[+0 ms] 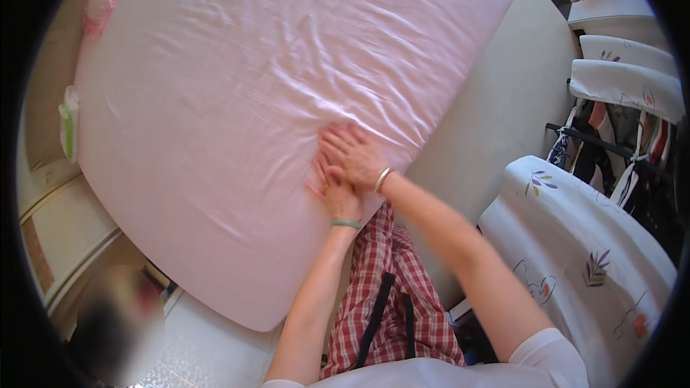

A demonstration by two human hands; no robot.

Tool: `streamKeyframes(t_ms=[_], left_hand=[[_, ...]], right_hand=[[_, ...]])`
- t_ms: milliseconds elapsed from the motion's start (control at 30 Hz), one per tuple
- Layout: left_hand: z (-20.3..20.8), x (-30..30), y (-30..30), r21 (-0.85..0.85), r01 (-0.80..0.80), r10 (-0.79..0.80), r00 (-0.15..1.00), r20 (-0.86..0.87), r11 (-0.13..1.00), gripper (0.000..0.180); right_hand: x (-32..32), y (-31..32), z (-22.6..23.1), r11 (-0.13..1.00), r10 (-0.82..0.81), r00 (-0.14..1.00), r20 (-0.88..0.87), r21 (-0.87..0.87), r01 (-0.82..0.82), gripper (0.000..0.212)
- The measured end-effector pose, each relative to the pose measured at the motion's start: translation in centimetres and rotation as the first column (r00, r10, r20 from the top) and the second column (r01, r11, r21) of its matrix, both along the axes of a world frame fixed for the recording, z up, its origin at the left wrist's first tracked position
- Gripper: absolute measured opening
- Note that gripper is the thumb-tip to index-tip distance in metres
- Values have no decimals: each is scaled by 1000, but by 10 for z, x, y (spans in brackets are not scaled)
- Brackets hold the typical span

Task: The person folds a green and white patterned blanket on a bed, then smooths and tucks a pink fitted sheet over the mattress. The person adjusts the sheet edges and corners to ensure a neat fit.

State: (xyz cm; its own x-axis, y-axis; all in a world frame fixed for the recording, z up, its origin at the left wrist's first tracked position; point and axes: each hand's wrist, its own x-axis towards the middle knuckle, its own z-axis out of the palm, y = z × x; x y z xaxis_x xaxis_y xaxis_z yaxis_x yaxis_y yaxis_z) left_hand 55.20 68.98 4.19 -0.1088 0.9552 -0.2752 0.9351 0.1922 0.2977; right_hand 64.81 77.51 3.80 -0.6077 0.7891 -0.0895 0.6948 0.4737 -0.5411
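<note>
**Flat hands on a pink sheet, creases fanning away from them**

Nearest, at the bottom of the frame, red plaid trousers [366, 266] come close to the rounded mattress edge, and both forearms reach up toward the centre. The left hand [339, 201], with a green bangle [345, 223] at its wrist, lies on the pink sheet [201, 122], its fingers somewhat spread. The right hand [356, 158], wearing a silver-coloured bracelet [382, 179], lies partly over it with fingers flat and fairly close together. Neither appears to grip anything, though slight blur softens the fingertips.

The sheet covers the mattress from the lower centre to the top of the frame. Its strongest creases run from just beyond the hands toward the upper centre and right. If this is smoothing, broad palms should work better than fingertips: press evenly and stroke along the folds toward the nearest edge, so the slack is not pushed into a new ridge. Parting the hands would let one anchor the cloth while the other sweeps.

As for writing, none is legible. The white fabric cover [575, 244] at the lower right carries printed leaves and line drawings. Farther out, the white-and-green packet [69, 126] at the left edge shows too small to read, and no brand can be made out.
</note>
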Motion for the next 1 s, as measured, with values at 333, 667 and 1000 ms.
streamKeyframes(t_ms=[333,667,1000], left_hand=[[31,139,167,41,448,-446,867,223,893,54],[42,122,147,54,104,-115,959,259,993,71],[21,176,224,-154,46,-55,997,-50,987,74]], right_hand=[[252,172,9,869,-463,798,386,373,324,71],[182,170,36,960,-265,962,66,108,257,58],[250,266,-11,987,122,985,124,88,-133,62]])
